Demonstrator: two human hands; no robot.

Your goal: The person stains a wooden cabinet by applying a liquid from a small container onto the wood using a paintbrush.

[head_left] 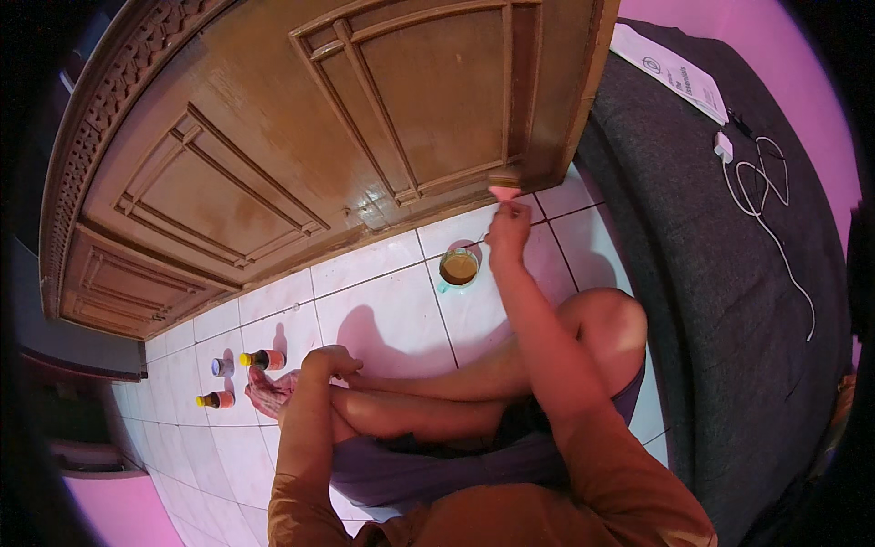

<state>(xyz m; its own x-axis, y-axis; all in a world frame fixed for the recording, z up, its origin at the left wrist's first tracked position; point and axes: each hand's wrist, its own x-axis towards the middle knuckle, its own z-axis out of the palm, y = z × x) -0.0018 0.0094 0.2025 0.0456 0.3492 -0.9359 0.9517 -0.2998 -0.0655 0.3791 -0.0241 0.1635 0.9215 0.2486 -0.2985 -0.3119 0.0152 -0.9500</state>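
Observation:
My right hand [509,232] pinches a flat brush with a pink ferrule or handle [504,193]. Its bristles, slightly blurred, are at the lower edge of the brown carved wooden cabinet [456,109]. Just left of that hand, a pale green cup [445,286] with brown liquid stands on the tiles. My left hand [335,361] rests on my crossed legs, loosely relaxed, with no object visible in it; its fingers show only in part. A red-and-white cloth [270,394] lies beside it.
Two yellow-capped dark bottles [264,359] and a small pale jar [221,367] are on the white tiled floor [392,296] at the left. Along the right runs a dark grey padded surface [674,228], bearing a white booklet [670,68] and a charger with a white cable [775,239].

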